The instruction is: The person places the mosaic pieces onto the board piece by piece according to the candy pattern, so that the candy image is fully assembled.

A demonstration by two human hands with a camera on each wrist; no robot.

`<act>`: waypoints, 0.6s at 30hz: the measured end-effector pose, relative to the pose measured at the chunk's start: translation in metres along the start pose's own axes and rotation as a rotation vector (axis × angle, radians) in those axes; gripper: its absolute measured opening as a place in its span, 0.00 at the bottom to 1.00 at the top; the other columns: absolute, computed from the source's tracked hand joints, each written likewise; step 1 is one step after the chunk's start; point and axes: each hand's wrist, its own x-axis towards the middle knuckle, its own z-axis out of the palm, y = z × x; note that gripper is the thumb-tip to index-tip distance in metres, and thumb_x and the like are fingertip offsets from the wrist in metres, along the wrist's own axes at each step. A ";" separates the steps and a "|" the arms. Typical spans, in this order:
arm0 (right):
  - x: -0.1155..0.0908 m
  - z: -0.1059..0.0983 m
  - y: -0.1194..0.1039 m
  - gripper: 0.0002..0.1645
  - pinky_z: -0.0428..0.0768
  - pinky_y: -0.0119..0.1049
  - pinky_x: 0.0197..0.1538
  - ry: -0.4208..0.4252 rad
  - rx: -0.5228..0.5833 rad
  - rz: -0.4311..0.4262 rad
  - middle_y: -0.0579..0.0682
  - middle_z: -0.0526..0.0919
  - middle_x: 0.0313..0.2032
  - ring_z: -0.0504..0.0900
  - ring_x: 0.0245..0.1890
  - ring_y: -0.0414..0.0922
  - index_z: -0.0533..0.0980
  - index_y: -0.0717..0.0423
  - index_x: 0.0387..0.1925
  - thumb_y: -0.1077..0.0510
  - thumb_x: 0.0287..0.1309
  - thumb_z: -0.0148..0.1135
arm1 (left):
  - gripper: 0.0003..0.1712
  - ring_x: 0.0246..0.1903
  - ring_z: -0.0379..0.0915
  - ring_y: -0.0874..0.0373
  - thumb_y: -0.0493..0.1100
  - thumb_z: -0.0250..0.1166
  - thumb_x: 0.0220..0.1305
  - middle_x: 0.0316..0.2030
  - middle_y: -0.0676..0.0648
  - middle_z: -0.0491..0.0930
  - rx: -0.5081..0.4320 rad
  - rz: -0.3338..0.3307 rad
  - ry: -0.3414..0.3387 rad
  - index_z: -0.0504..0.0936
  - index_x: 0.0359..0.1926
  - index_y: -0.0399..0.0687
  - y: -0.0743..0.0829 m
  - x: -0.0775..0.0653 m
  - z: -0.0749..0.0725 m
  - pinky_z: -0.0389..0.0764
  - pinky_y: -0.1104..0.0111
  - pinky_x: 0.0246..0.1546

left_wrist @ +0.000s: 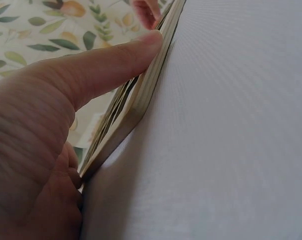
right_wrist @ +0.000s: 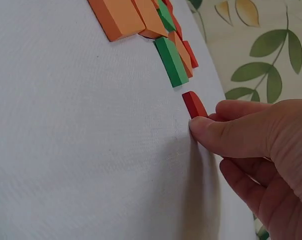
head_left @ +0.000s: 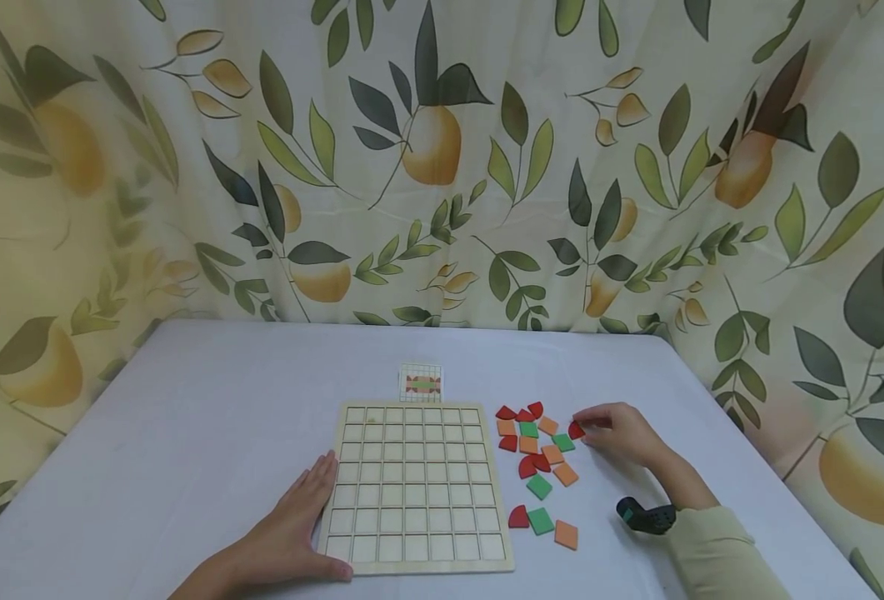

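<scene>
A wooden grid board (head_left: 417,572) with rows of square recesses lies on the white table. My left hand (head_left: 286,518) rests against its near left corner, fingers extended along the left edge and thumb on the front edge. In the left wrist view the thumb (left_wrist: 116,62) lies across the board's rim (left_wrist: 141,97). To the right of the board, my right hand (head_left: 623,435) pinches a red quarter-circle piece (right_wrist: 194,104) between thumb and fingers, low over the cloth. That piece is at the right end of a loose group of flat pieces.
Several orange squares (head_left: 566,535), green squares (head_left: 540,521) and red quarter circles (head_left: 518,517) are scattered right of the board. Behind the board lies a small pattern card (head_left: 422,386). A black device (head_left: 646,516) sits at the right wrist. A leaf-patterned curtain (head_left: 442,250) hangs behind the table.
</scene>
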 end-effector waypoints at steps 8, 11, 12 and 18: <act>-0.001 0.002 0.000 0.15 0.77 0.49 0.48 0.017 -0.002 -0.020 0.57 0.81 0.41 0.77 0.45 0.55 0.79 0.65 0.44 0.67 0.52 0.64 | 0.75 0.68 0.33 0.44 0.75 0.66 0.35 0.69 0.34 0.39 0.007 0.008 0.004 0.42 0.68 0.28 -0.002 0.000 0.000 0.22 0.84 0.58; -0.002 0.003 0.000 0.15 0.77 0.49 0.48 0.030 0.003 -0.007 0.57 0.81 0.41 0.76 0.46 0.56 0.79 0.65 0.44 0.66 0.52 0.64 | 0.75 0.68 0.33 0.43 0.75 0.66 0.35 0.69 0.33 0.39 0.003 0.013 0.007 0.42 0.68 0.28 -0.003 0.000 0.001 0.21 0.84 0.58; -0.003 0.004 0.001 0.15 0.77 0.49 0.48 0.036 0.005 -0.001 0.57 0.81 0.42 0.76 0.47 0.56 0.79 0.65 0.44 0.66 0.52 0.64 | 0.75 0.68 0.33 0.43 0.75 0.66 0.35 0.69 0.34 0.39 0.004 0.016 0.009 0.42 0.68 0.28 -0.003 0.001 0.002 0.22 0.84 0.58; -0.004 0.007 0.007 0.16 0.74 0.52 0.51 0.073 -0.003 -0.015 0.56 0.82 0.42 0.75 0.48 0.56 0.80 0.63 0.43 0.63 0.51 0.66 | 0.75 0.68 0.33 0.43 0.75 0.66 0.35 0.69 0.34 0.39 0.010 0.020 0.017 0.42 0.68 0.28 -0.003 0.000 0.002 0.22 0.83 0.58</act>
